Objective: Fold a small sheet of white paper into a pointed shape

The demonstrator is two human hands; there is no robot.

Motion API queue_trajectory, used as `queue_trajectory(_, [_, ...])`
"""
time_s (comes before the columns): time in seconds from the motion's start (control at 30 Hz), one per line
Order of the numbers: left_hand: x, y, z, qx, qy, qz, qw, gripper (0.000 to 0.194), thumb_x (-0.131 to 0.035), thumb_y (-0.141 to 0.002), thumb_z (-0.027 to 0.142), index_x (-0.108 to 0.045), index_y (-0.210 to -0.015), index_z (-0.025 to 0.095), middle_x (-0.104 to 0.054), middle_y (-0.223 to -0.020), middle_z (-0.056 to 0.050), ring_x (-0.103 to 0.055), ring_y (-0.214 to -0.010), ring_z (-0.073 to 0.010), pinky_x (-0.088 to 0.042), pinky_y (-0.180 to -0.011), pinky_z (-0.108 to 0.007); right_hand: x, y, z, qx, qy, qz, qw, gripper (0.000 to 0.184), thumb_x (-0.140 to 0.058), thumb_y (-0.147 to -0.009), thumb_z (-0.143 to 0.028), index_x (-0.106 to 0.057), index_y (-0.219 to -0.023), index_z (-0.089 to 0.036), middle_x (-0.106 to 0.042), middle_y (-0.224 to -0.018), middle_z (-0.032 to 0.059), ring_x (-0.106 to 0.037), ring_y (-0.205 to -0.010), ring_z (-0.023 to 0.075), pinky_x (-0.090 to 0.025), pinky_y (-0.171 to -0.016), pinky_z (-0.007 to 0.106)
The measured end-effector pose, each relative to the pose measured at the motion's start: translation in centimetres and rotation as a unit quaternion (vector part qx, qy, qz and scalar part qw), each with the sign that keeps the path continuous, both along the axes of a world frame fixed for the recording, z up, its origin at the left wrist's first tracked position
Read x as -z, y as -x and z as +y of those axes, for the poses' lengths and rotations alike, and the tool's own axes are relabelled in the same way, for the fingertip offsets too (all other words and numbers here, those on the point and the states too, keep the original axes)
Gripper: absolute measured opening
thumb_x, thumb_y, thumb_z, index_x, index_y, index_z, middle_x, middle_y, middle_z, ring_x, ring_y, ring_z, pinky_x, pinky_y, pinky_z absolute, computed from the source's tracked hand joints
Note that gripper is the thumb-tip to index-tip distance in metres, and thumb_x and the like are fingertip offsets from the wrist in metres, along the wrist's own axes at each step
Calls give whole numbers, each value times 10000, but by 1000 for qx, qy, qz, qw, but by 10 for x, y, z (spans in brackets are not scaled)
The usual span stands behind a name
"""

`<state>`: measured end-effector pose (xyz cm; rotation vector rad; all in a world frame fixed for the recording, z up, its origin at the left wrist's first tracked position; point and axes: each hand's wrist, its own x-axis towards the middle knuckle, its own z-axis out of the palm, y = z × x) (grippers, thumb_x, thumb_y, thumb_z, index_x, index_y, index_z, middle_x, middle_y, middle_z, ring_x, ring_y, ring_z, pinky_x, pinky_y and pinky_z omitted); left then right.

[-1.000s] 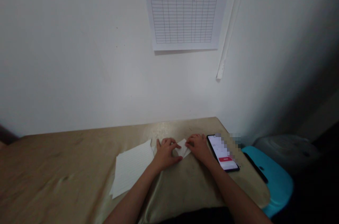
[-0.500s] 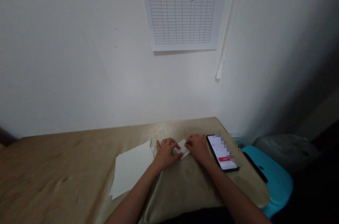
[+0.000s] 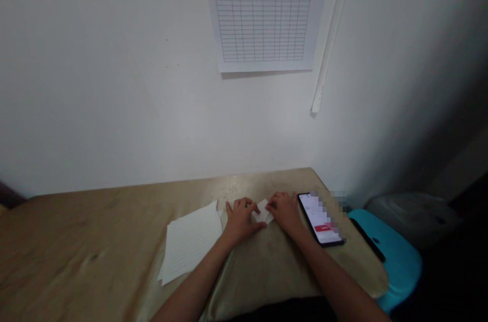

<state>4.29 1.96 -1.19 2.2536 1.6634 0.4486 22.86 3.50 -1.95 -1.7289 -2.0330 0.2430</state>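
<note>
A small folded piece of white paper lies on the tan table between both hands. My left hand presses on its left side with curled fingers and the thumb against its near edge. My right hand pinches its right side with bent fingers. Much of the folded paper is hidden under the fingers.
A stack of lined white sheets lies left of my left hand. A phone with a lit screen rests right of my right hand. A blue stool stands past the table's right edge. A printed grid sheet hangs on the wall.
The visible part of the folded paper has grown smaller as my hands drew slightly closer together over it. The sheets and phone stayed put.
</note>
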Motion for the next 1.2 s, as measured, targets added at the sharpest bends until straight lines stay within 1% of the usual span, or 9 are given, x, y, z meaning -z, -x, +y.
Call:
queue_trajectory(0.07, [-2, -1, -1, 1, 6, 6, 1000, 437, -784, -709, 545, -689, -1074, 325, -565, -1302, -49, -434, -1319, -334, -43, -1144, -741, -1, 1, -1, 2, -3, 0, 1000, 166, -602, -922, -262, -751, -848, -257, -731, -1058, 48, -580, -1131, 256, -116, -1143, 568])
queue_trajectory(0.17, [-5, -1, -2, 6, 9, 8, 1000, 451, -779, -722, 535, -685, -1134, 377, -561, -1304, -48, -432, -1322, -335, -45, -1138, -747, -2, 2, -1, 5, -5, -4, 1000, 170, -598, -923, -271, -747, -844, -252, -733, -1059, 62, -577, -1134, 264, -111, -1145, 565])
queue_trajectory(0.33, [-3, 1, 0, 18, 2, 8, 1000, 374, -785, -733, 521, -713, -1093, 447, -565, -1282, -24, -443, -1308, -324, -23, -1129, -758, -4, 3, -1, 4, -5, -11, 1000, 174, -593, -922, -285, -743, -845, -242, -731, -1061, 66, -575, -1123, 263, -118, -1144, 558])
queue_trajectory(0.6, [-2, 3, 0, 24, 2, 26, 999, 428, -772, -737, 563, -692, -1153, 502, -567, -1286, -17, -437, -1307, -332, -42, -1128, -763, 1, 1, 0, 7, 11, 20, 1000, 123, -607, -911, -281, -724, -891, -248, -701, -1112, 71, -541, -1175, 270, -163, -1125, 554])
queue_trajectory(0.8, [-3, 3, 0, 28, -7, 34, 999, 433, -753, -738, 602, -688, -1158, 518, -574, -1289, -12, -430, -1313, -340, -54, -1119, -776, 5, 1, 2, 12, 29, 39, 999, 100, -611, -908, -263, -710, -915, -252, -675, -1132, 47, -524, -1198, 263, -148, -1123, 594])
queue_trajectory(1.0, [-4, 3, 1, 29, -3, 39, 999, 452, -739, -747, 615, -677, -1185, 519, -582, -1295, -17, -429, -1315, -338, -53, -1122, -772, 4, 1, 2, 10, 33, 40, 999, 91, -629, -901, -261, -718, -911, -253, -674, -1132, 51, -517, -1202, 267, -162, -1124, 576])
queue_trajectory(1.2, [-4, 3, 0, 28, -8, 43, 999, 457, -724, -759, 624, -671, -1200, 516, -583, -1300, -19, -431, -1311, -334, -39, -1130, -758, 3, 1, 1, 5, 30, 43, 999, 94, -626, -906, -254, -719, -914, -259, -677, -1126, 45, -512, -1210, 264, -145, -1130, 596])
